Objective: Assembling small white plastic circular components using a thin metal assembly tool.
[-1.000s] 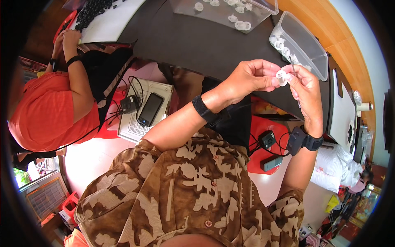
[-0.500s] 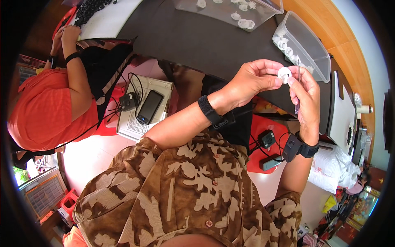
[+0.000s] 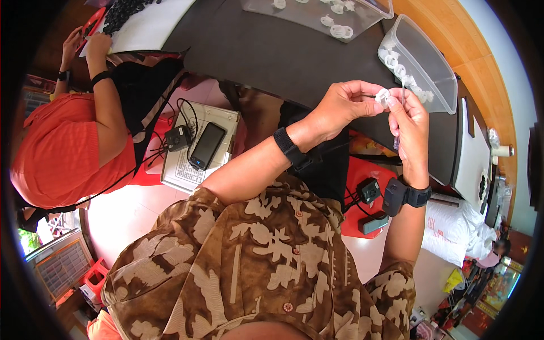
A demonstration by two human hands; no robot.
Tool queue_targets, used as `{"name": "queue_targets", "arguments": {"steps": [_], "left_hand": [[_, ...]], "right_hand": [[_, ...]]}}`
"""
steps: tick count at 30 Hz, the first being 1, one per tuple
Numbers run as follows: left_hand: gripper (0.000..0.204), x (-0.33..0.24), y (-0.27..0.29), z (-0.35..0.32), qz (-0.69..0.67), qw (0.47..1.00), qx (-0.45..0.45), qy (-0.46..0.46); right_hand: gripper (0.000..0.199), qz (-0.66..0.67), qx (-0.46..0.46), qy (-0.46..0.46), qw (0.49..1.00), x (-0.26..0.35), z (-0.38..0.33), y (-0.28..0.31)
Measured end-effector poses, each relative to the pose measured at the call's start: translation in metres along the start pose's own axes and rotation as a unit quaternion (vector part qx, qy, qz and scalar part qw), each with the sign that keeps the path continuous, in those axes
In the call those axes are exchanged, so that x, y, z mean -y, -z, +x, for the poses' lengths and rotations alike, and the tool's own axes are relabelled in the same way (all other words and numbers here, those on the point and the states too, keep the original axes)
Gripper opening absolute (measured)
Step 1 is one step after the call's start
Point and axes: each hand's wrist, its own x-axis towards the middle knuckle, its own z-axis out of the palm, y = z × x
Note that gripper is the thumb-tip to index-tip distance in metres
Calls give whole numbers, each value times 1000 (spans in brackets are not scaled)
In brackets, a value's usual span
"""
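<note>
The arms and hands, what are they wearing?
Both hands, the left hand and the right hand, are bare, with no gloves. Each wrist has a black band: the left band is a plain strap, the right band carries a small black box. The short sleeves are brown with pale leaf shapes.

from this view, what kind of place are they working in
Probably a small hand-assembly workshop, perhaps home-based. Clear plastic bins of small white plastic rings stand on a dark worktable, both hands pinch one ring, and a co-worker in an orange shirt sorts black parts alongside.
</note>
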Motion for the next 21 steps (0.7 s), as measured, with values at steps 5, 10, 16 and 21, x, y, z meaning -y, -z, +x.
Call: {"name": "queue_targets", "arguments": {"steps": [5, 10, 16, 21], "left_hand": [[30, 0, 13, 6, -72, 997, -26, 17], [31, 0, 15, 9, -83, 996, -20, 22], [31, 1, 17, 10, -65, 998, -17, 19], [30, 2, 15, 10, -57, 998, -20, 18]], "right_hand": [[23, -240, -56, 35, 968, 8, -8, 1], [17, -401, -27, 90, 911, 15, -25, -8], [15, -446, -42, 103, 888, 26, -21, -14], [16, -497, -43, 120, 859, 23, -18, -15]]}}
